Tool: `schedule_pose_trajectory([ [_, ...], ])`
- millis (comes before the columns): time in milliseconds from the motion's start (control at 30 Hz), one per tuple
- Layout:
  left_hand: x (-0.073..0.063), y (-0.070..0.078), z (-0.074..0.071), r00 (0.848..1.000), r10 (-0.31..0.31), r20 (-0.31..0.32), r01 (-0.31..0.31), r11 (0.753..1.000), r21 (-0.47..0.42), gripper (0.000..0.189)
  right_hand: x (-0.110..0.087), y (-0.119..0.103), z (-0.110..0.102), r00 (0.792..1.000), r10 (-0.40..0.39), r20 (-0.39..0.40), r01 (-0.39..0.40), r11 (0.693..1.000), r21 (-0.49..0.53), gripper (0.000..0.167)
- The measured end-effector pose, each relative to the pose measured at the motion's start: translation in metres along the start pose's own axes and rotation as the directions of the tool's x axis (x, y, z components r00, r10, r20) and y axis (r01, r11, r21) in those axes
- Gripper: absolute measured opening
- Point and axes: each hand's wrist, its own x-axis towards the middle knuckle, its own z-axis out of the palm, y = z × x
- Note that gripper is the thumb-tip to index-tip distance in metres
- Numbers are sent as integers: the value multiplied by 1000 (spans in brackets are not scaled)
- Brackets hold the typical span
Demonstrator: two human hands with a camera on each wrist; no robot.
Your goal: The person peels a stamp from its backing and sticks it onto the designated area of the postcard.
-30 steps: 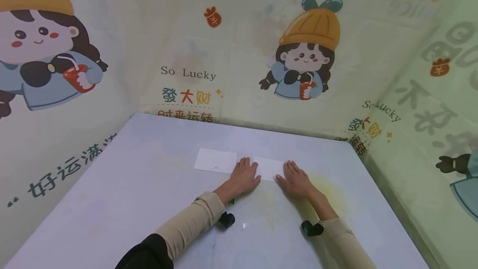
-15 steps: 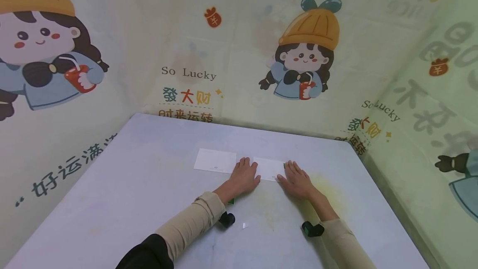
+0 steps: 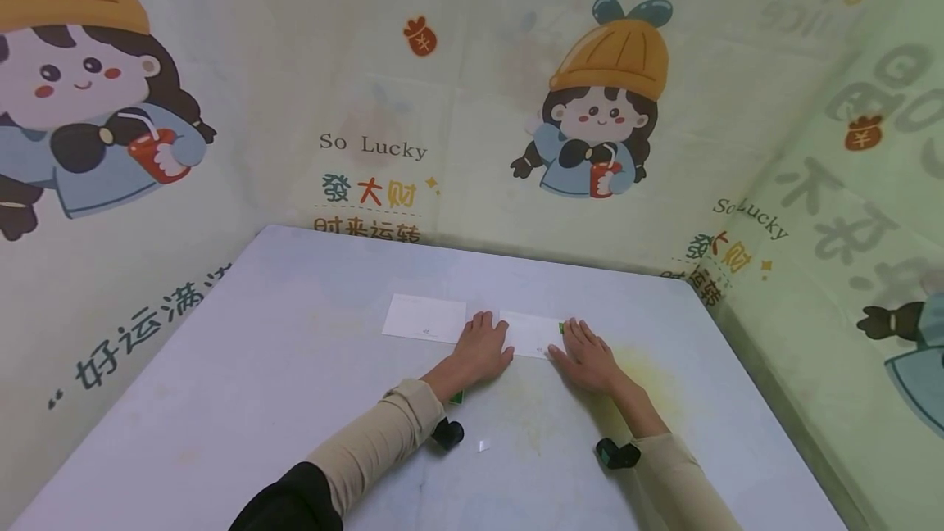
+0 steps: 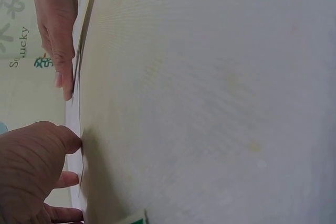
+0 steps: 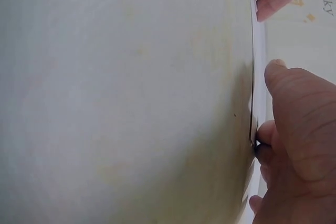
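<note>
In the head view two white paper sheets lie end to end on the table: a left sheet (image 3: 422,318) and a right sheet (image 3: 525,334). My left hand (image 3: 483,351) rests where they come together, its fingers stretched forward and the thumb towards the right sheet. At the other end of that right sheet, my right hand (image 3: 586,355) lies with straight fingers, the thumb on its near corner. A small green patch (image 3: 562,328) shows beside the right fingertips. From the left wrist view, the left hand (image 4: 34,169) touches the thin sheet edge; the right wrist view shows the right hand (image 5: 302,135) likewise.
Under the left wrist a green-edged piece (image 3: 457,397) partly shows. A small clear scrap (image 3: 483,446) lies nearer on the white table (image 3: 295,400). Black wrist cameras sit below both forearms. Printed cloth walls (image 3: 472,105) stand behind and at the sides.
The green patch beside the right fingertips has come into view, and the right thumb has shifted very slightly right. The left hand stays in place.
</note>
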Motion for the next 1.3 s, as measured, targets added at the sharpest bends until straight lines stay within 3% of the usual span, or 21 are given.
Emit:
schedule_pose_trajectory([
  [200, 0, -1, -2, 999, -11, 35, 11, 1000, 6, 54, -1, 2, 3, 999, -7, -44, 8, 999, 32, 74],
  [367, 0, -5, -3, 999, -20, 43, 22, 998, -53, 53, -2, 3, 4, 986, -38, -165, 57, 992, 117, 65],
  [567, -2, -7, -9, 1000, -3, 9, 4, 993, -114, 52, -8, -3, -1, 927, -41, -373, 160, 942, 295, 53],
  [733, -7, -9, -14, 999, 24, -34, -29, 987, -159, 51, -17, -14, -6, 891, 38, -453, 165, 901, 400, 49],
  [967, -17, -13, -18, 990, 91, -111, -111, 976, -188, 47, -32, -30, -10, 836, 22, -548, 222, 900, 375, 44],
  [1300, -42, -22, -28, 971, 131, -200, -176, 958, -227, 45, -43, -50, -9, 773, -92, -628, 363, 876, 318, 43],
])
